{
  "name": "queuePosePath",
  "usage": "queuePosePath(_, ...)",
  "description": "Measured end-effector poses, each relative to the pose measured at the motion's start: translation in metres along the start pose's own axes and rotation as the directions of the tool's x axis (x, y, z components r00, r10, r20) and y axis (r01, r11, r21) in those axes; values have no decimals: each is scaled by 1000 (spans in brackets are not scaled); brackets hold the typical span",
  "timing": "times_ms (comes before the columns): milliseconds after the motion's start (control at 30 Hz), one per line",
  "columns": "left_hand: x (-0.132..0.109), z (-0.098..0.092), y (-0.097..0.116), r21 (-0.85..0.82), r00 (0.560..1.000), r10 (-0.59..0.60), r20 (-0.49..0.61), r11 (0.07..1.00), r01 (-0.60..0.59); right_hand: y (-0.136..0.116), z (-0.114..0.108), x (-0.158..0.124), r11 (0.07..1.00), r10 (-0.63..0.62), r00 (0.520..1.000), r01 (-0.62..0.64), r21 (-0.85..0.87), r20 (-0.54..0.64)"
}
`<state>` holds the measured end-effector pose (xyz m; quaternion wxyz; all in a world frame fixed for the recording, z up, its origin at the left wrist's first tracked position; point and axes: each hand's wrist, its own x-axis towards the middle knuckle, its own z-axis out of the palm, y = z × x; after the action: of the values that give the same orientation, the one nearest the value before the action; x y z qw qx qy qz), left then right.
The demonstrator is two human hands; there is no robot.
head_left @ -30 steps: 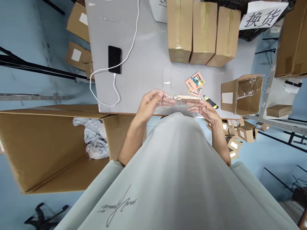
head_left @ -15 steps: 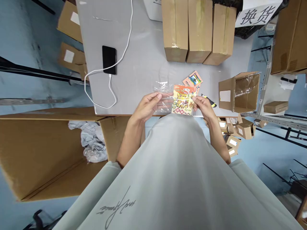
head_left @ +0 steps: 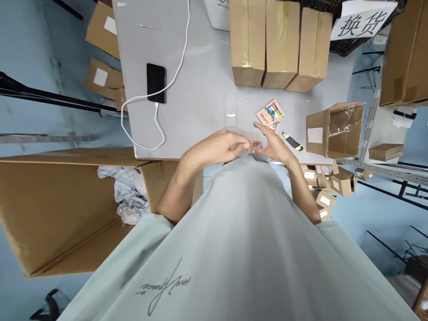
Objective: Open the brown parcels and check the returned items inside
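Note:
Close to my body, over the table's front edge, a small printed packet (head_left: 255, 144) is tipped nearly edge-on and blurred, so its face is hidden. Clear plastic film shows along its upper side. My left hand (head_left: 227, 146) pinches its left end between thumb and fingers. Around the right end curves my right hand (head_left: 274, 145), its index finger raised and thumb apart, touching or nearly touching the packet. Just beyond lie orange-pink printed cards (head_left: 270, 113), overlapping each other. A black and yellow utility knife (head_left: 292, 141) rests to the right of my right hand.
Three taped cartons (head_left: 281, 44) stand at the back. An opened carton (head_left: 334, 129) with plastic inside sits at the right edge. A phone (head_left: 156, 83) with a white cable (head_left: 182, 58) lies left. A large open box (head_left: 67, 214) at lower left holds crumpled plastic.
The packet has turned from face-up to nearly edge-on. My left hand has moved right to pinch it, and my right hand's fingers have spread. The view has shifted slightly.

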<state>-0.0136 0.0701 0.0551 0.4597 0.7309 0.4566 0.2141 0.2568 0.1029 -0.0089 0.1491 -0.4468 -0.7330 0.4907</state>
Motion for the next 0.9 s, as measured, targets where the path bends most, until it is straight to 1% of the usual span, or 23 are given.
queuePosePath(67, 5, -1, 7, 31, 999, 45, -8, 999, -45, -5, 2, 9, 1000, 16, 996, -19, 23, 91)
queuePosePath(100, 6, -2, 10, 23, 998, 52, -42, 998, -51, -6, 4, 11, 998, 43, 993, -48, 38, 108)
queuePosePath(133, 7, -4, 12, 2, 992, 45, -116, 999, -45, -5, 5, 13, 995, 73, 992, -79, 60, 100)
queuePosePath(167, 7, -5, 13, -36, 978, 23, -209, 999, -31, -3, 6, 13, 990, 100, 993, -106, 96, 70)
queuePosePath(200, 7, -6, 11, -91, 952, -13, -305, 996, -15, 0, 8, 12, 980, 125, 992, -127, 153, 22)
queuePosePath(233, 7, -6, 6, -156, 916, -63, -397, 988, 0, 3, 11, 10, 963, 154, 988, -142, 231, -34)
queuePosePath(300, 4, -1, -11, -298, 820, -193, -539, 954, 29, 8, 17, 5, 889, 242, 961, -163, 427, -136)
queuePosePath(333, 2, 4, -22, -367, 771, -265, -579, 929, 43, 9, 21, 2, 835, 301, 939, -174, 523, -168)
queuePosePath(367, -1, 10, -34, -435, 730, -335, -596, 899, 57, 10, 25, -1, 776, 359, 915, -183, 604, -183)
queuePosePath(400, -4, 19, -46, -504, 706, -401, -584, 861, 72, 9, 28, -4, 722, 408, 894, -191, 666, -186)
queuePosePath(433, -7, 28, -57, -580, 706, -461, -537, 810, 88, 8, 32, -7, 678, 444, 877, -194, 708, -184)
queuePosePath(467, -10, 39, -65, -658, 729, -507, -459, 745, 104, 5, 34, -9, 650, 465, 867, -194, 735, -182)
queuePosePath(500, -13, 49, -70, -730, 769, -530, -357, 672, 124, 3, 36, -10, 635, 474, 862, -192, 748, -181)
queuePosePath(567, -18, 69, -73, -819, 848, -505, -160, 547, 171, -1, 39, -12, 628, 473, 861, -182, 757, -185)
queuePosePath(600, -18, 78, -71, -840, 875, -477, -88, 508, 192, -3, 39, -12, 626, 470, 863, -177, 759, -187)
queuePosePath(633, -18, 85, -67, -851, 891, -452, -45, 484, 203, -4, 40, -11, 622, 467, 865, -172, 764, -185)
queuePosePath(700, -14, 96, -60, -866, 901, -432, -30, 462, 193, -4, 42, -9, 602, 461, 869, -158, 782, -180)
queuePosePath(800, -3, 104, -55, -880, 889, -447, -97, 456, 133, 4, 41, -6, 583, 454, 875, -150, 798, -167)
queuePosePath(833, -1, 104, -55, -878, 883, -453, -121, 464, 117, 8, 39, -6, 594, 452, 875, -150, 790, -173)
queuePosePath(867, 2, 104, -57, -872, 877, -459, -144, 478, 107, 13, 35, -7, 620, 452, 868, -143, 771, -203)
queuePosePath(900, 3, 103, -59, -863, 869, -466, -166, 495, 100, 18, 31, -9, 666, 456, 847, -122, 736, -273)
